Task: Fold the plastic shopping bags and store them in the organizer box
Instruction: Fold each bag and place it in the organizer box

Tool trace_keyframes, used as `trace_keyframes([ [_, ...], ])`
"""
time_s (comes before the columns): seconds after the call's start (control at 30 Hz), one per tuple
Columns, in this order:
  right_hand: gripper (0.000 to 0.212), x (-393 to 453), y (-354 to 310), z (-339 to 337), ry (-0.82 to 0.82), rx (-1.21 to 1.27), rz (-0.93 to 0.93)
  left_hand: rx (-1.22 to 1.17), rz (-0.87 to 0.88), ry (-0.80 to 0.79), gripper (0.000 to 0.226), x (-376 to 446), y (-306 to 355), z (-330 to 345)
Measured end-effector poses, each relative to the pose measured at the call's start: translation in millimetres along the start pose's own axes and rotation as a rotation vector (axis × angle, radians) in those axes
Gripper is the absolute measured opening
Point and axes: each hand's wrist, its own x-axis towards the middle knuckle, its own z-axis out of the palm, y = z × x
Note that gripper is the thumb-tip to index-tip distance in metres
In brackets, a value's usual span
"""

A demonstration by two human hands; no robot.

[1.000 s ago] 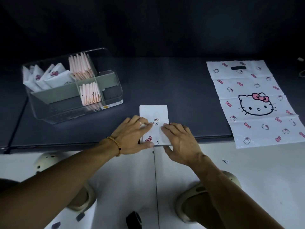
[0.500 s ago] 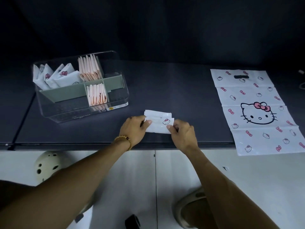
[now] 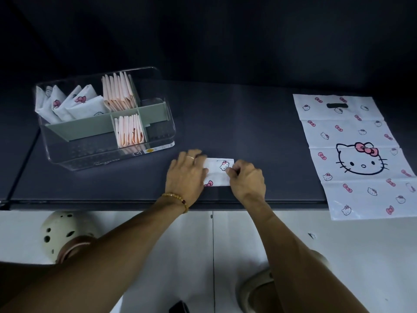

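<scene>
Another fold down, and the bag is nearly box-sized!

The folded bag (image 3: 217, 171), a tall strip a second ago, has been doubled over into a squat packet at centre frame near the dark table's (image 3: 248, 123) front edge. The left hand (image 3: 186, 173) lies flat, fingers straight, pressing its left side; the right hand (image 3: 244, 179) pinches the right edge, fingers curled on it. Looks like one last crease before it joins the others in the organizer box (image 3: 108, 154), upper left (two compartments already stocked). A second bag (image 3: 352, 154) waits unfolded at the right, overhanging the edge.
</scene>
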Motion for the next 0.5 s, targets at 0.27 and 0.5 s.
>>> trace_keyframes([
  [0.27,0.026,4.6,1.3,-4.7,0.095,-0.090,-0.082,0.082,0.252,-0.261,0.057,2.0,-8.8,16.9],
  [0.5,0.050,4.0,47.5,0.9,-0.022,-0.377,-0.562,0.138,0.241,-0.254,0.058,-3.3,-3.9,15.5],
])
